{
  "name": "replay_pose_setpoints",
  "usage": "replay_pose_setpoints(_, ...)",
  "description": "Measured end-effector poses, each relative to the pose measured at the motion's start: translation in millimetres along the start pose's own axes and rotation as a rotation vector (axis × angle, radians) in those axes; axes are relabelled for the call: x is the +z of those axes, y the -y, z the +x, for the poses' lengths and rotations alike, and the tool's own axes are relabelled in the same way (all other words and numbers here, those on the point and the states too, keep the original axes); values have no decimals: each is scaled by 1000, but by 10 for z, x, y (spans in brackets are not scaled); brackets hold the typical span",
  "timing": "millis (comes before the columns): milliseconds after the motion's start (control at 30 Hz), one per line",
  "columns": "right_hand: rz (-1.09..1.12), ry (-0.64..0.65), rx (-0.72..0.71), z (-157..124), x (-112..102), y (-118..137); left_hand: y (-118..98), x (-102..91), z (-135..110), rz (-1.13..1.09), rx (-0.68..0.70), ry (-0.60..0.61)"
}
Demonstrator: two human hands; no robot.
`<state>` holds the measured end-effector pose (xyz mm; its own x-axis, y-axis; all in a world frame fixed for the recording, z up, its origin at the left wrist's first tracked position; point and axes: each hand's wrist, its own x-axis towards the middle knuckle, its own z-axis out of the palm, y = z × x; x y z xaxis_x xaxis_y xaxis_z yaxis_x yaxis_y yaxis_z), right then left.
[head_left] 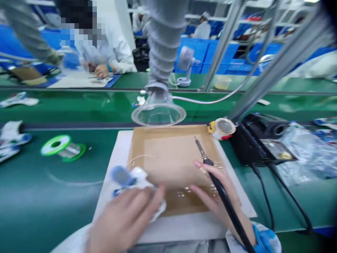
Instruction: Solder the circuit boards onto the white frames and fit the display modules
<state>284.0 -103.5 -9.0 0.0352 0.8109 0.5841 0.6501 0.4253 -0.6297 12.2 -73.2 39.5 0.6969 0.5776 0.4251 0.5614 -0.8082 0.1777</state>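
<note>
Left hand [126, 219] lies palm down, blurred, its grip unclear. Right hand [218, 196] is closed in a pen grip, fingers [202, 194] pointing forward.

I look over a long green workbench [39, 203] with a green conveyor belt [79, 105] running across behind it, and slanted metal frame poles [223, 42] rising above. Beyond, blue crates [202, 52] are stacked along the far bench, where a person in a white coat [116, 49] sits. The hall looks bright and evenly lit.
</note>
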Motion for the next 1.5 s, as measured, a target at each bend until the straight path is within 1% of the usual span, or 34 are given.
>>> replay_pose_setpoints(33,-9,16,1,-10,14,1,-116,122,-21,74,94,-18)
replay_pose_setpoints(67,-14,37,1,-26,27,-4,-206,230,-32,121,90,-11)
replay_pose_setpoints(100,-14,65,5,-48,38,-12,-264,308,-42,105,83,0)
replay_pose_setpoints(133,-13,98,21,-76,48,-22,-287,346,-54,69,82,-16)
replay_pose_setpoints(200,-26,166,75,-143,66,-40,-229,307,-80,-24,29,-74)
replay_pose_setpoints(267,-64,218,121,-209,93,-44,-74,195,-61,-64,-18,-123)
replay_pose_setpoints(300,-87,235,127,-235,111,-39,13,154,-16,-65,-26,-120)
replay_pose_setpoints(367,-122,237,104,-264,149,-21,152,162,154,-54,7,-70)
replay_pose_setpoints(400,-132,225,84,-267,164,-13,195,217,268,-54,36,-29)
replay_pose_setpoints(467,-144,197,48,-256,178,-9,243,389,507,-108,68,88)
replay_pose_setpoints(533,-143,191,35,-230,165,-33,294,557,698,-206,43,192)
replay_pose_setpoints(600,-125,230,42,-193,136,-92,401,638,796,-299,-21,223)
replay_pose_setpoints(633,-106,256,49,-169,123,-134,476,638,806,-323,-58,214)
replay_pose_setpoints(700,-61,312,80,-104,115,-226,640,579,765,-354,-135,168)
replay_pose_setpoints(767,-23,354,110,-16,140,-310,781,494,669,-359,-225,42)
replay_pose_setpoints(833,-11,368,111,79,190,-359,873,443,556,-298,-284,-78)
replay_pose_setpoints(867,-13,367,104,121,217,-364,902,441,503,-254,-295,-98)
replay_pose_setpoints(900,-20,359,100,156,241,-357,925,452,457,-214,-292,-85)
replay_pose_setpoints(967,-25,320,116,198,267,-310,955,504,393,-176,-271,-11)
replay_pose_setpoints(1033,10,257,164,207,261,-235,975,561,367,-189,-257,21)
replay_pose_setpoints(1133,41,66,233,197,213,-131,988,607,372,-203,-211,38)
replay_pose_setpoints(1233,34,-121,265,187,167,-105,979,598,389,-142,-155,37)
replay_pose_setpoints(1267,48,-173,268,182,158,-115,970,586,396,-126,-151,17)
replay_pose_setpoints(1333,73,-284,271,166,149,-145,938,552,414,-152,-173,-65)
replay_pose_setpoints(1433,40,-408,275,127,155,-166,848,502,452,-289,-173,-209)
replay_pose_setpoints(1500,61,-472,254,100,169,-148,770,490,475,-362,-136,-240)
